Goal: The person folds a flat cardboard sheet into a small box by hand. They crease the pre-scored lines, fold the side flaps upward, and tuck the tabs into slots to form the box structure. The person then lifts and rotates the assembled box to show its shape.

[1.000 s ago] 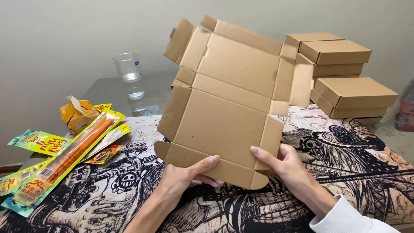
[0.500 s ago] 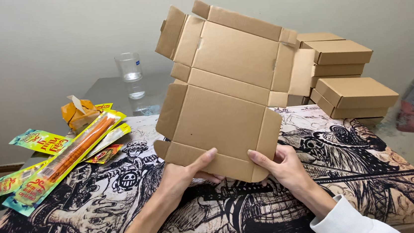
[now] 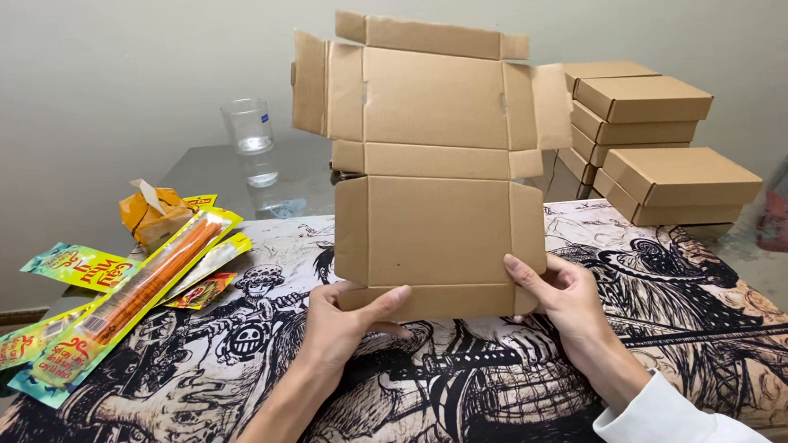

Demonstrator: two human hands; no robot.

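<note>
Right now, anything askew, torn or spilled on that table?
Nothing spilled. The flat cardboard box blank, held upright at its bottom edge by the left hand and right hand, looks intact. Only untidy spot: the snack packets lie fanned at odd angles on the printed mat, beside a torn-open orange wrapper. The folded boxes are stacked slightly staggered.

Over on the left there was a messy pile of bright snack packets [image 3: 88, 305], mostly yellow and green, with one long orange-striped packet [image 3: 156, 271] lying diagonally across the top. Just behind them sat a crumpled orange wrapper [image 3: 151, 214]. A clear drinking glass [image 3: 251, 139] stood farther back near the wall, on a grey table [image 3: 209, 171]. On the far right, closed cardboard boxes [image 3: 663, 150] were stacked up. A black-and-cream comic-art mat [image 3: 706, 318] covered the near surface.
</note>
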